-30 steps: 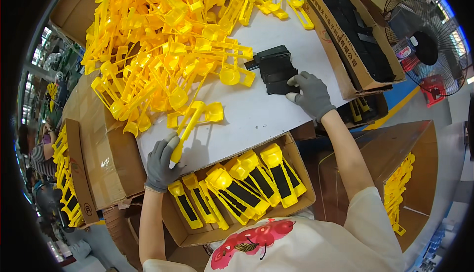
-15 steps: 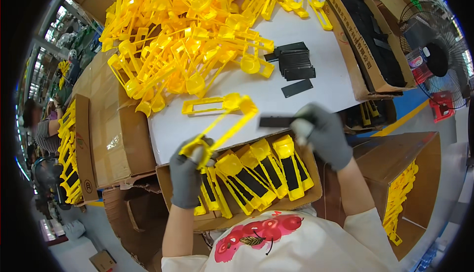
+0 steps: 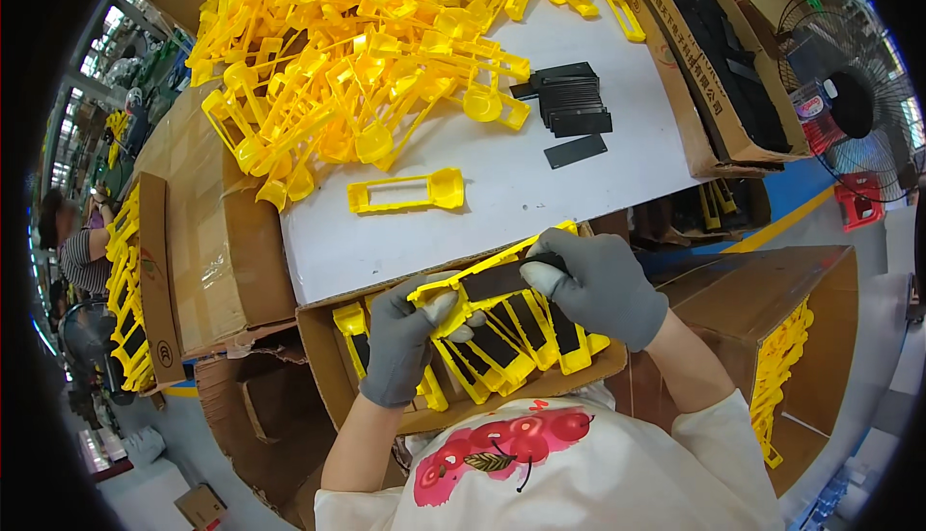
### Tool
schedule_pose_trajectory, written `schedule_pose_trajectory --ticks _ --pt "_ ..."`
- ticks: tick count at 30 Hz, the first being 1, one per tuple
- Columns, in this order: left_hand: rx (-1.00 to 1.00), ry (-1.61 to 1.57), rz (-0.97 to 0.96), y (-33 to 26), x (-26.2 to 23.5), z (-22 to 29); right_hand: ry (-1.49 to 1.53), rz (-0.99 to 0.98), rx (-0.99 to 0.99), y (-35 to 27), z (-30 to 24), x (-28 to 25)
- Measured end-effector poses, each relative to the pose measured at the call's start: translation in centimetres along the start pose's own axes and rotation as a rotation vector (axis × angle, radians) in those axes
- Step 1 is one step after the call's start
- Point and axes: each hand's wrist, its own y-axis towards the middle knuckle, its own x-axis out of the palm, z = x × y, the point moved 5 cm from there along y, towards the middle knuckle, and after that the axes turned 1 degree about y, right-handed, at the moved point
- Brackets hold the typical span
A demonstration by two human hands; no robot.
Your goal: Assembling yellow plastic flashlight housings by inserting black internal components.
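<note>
My left hand, in a grey glove, grips one end of a yellow plastic frame. My right hand, gloved too, pinches the far end of a black strip that lies along the frame's opening; whether it is fully seated I cannot tell. Both are held above a cardboard box of yellow frames with black strips in them. On the white table, a single yellow frame lies beyond my left hand. Farther off are a stack of black strips and one loose strip.
A large heap of yellow frames covers the table's far left. At the right edge stands a carton of black pieces, with a fan beyond. A big carton is at left, an open carton at right. Another person is far left.
The yellow frame has come down and turned, and the black strip has moved left onto it. Both hands are now closer together over the box.
</note>
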Motion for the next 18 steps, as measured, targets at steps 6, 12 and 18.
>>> schedule_pose_trajectory --ticks 6,12,18 --pt "-0.026 -0.03 -0.012 -0.1 0.4 0.1 -0.106 0.082 -0.015 -0.7 -1.1 0.6" --pt "-0.022 0.035 -0.027 0.3 1.2 -0.6 -0.178 0.07 0.003 -0.3 0.3 1.6" --pt "-0.009 0.172 0.077 -1.5 0.4 0.0 -0.189 0.414 -0.028 -1.7 0.2 -1.2"
